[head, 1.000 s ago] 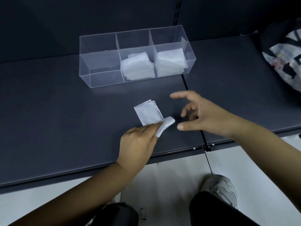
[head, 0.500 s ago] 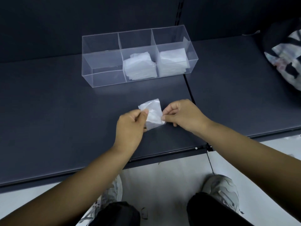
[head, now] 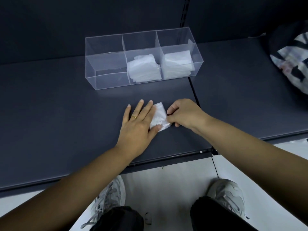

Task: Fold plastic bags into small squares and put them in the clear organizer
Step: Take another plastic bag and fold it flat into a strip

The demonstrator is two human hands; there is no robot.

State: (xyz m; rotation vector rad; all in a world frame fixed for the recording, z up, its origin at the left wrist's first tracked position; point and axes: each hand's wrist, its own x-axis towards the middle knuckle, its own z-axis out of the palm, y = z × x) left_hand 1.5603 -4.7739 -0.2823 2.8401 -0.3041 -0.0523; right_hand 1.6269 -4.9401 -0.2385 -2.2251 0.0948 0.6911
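Left hand: On my monitor the left hand (head: 138, 124) lay flat on the dark shelf (head: 50, 114), palm down, with its fingers straight and slightly spread.
Left grip: Wide. It closed round nothing and only pressed the thumb side of the hand onto the left part of the folded plastic bag (head: 160, 116).
Ring: I saw a thin gold ring (head: 133, 117) on one finger of the left hand.
Right hand: The right hand (head: 185, 114) sat at the bag's right edge with its fingers curled under.
Right grip: Narrow. The thumb and fingertips pinched the right edge of the folded plastic bag.
Folded plastic bag: It was a small, whitish, crumpled rectangle. It lay on the shelf between the two hands, in front of the clear organizer (head: 106, 80) and apart from it.
Clear organizer: It stood upright further back on the shelf and had three compartments side by side.
Middle compartment: It held a slightly untidy stack of folded bags (head: 144, 68).
Right compartment: It held a neater stack (head: 177, 64).
Patterned bag: A patterned bag (head: 290, 64) rested at the far right on the adjoining shelf section, well apart from the work.
Floor: Below the shelf's front edge I saw a pale floor (head: 166, 180), two grey trainers (head: 110, 195) and dark trouser legs.
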